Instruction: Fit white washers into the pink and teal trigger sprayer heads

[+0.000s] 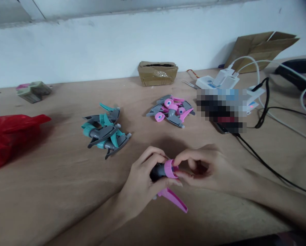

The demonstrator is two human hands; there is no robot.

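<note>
A grey-and-pink trigger spray head (170, 169) is in my left hand (140, 181), whose fingers wrap round its grey body. Its pink trigger lever sticks out below, toward the lower right. My right hand (214, 169) is closed, with thumb and index fingertips at the open end of the ribbed pink collar. Whether a small part sits between those fingertips is hidden. Beyond my hands lies a pile of grey-and-pink spray heads (172, 111). Left of it, several grey-and-teal spray heads (105, 131) lie heaped together.
A red plastic bag (11, 136) lies at the left, with small greenish block-shaped containers (33, 92) behind it. By the wall stand a cardboard box (158, 75) and a folded carton (257, 51). A power strip (206, 83), cables and a blurred-out patch occupy the right.
</note>
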